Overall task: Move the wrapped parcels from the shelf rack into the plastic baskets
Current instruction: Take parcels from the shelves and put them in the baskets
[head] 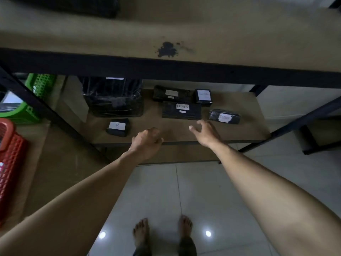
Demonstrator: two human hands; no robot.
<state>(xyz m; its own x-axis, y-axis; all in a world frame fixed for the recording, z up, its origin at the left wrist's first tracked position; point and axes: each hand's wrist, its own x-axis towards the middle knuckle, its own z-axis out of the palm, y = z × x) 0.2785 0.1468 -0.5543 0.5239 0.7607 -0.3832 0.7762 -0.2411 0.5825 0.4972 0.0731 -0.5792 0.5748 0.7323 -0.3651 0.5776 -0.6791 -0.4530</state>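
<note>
Several black wrapped parcels lie on the lower shelf (239,133) of the rack. A flat one labelled RETURN (181,110) sits in the middle, a small one marked B (118,127) at the front left, and a large bundle (113,97) at the back left. Others lie at the back (172,94), back right (203,97) and right (224,116). My right hand (204,133) hovers just in front of the RETURN parcel, fingers spread, holding nothing. My left hand (147,142) hangs over the shelf's front edge, fingers loosely curled and empty.
A green plastic basket (35,93) and a red plastic basket (9,154) stand at the left, beyond the rack's dark metal post (46,111). The upper shelf board (166,30) overhangs the parcels. White floor tiles and my bare feet (162,235) are below.
</note>
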